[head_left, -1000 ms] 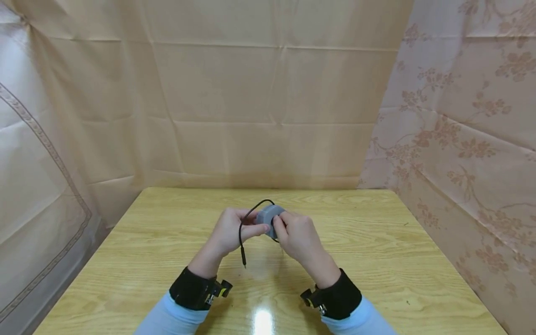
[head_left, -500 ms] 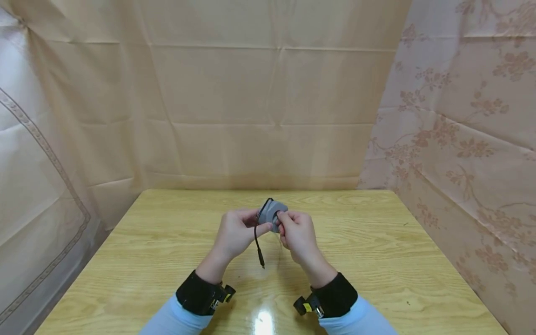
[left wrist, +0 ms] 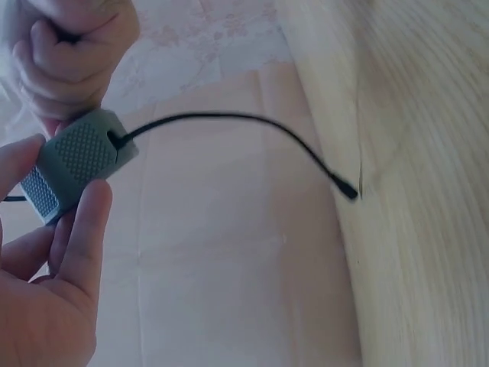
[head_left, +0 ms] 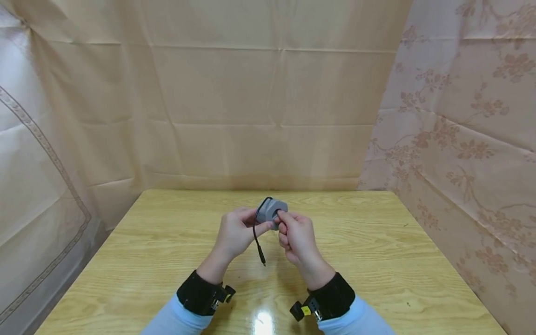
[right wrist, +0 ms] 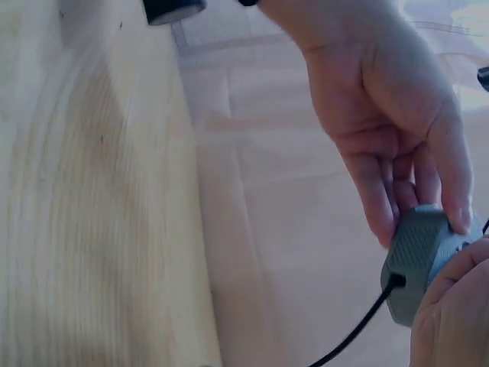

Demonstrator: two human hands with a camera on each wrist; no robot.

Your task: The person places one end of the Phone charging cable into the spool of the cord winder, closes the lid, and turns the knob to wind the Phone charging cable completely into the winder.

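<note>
A grey faceted block point(head_left: 266, 213) with textured sides and a round opening is held up over the table. My left hand point(head_left: 234, 232) grips it from the left, thumb on the near side and fingers behind. My right hand point(head_left: 299, 235) has its thumb and forefinger at the opening, the other fingers curled; what they pinch inside is hidden. Out of a slot in the block point(left wrist: 80, 157) runs a thin black cable point(left wrist: 221, 116), ending in a small plug. In the head view this cable end point(head_left: 262, 258) hangs down between my hands.
The wooden table point(head_left: 167, 242) lies below both hands. Beige cloth point(head_left: 209, 116) hangs behind its far edge, and flowered cloth point(head_left: 460, 139) hangs on the right. Black wrist bands point(head_left: 331, 295) carry small cameras.
The block has turned in my hands, and the hanging cable end has swung right, closer to the middle. My right hand has rotated, bringing its curled lower fingers into sight.
</note>
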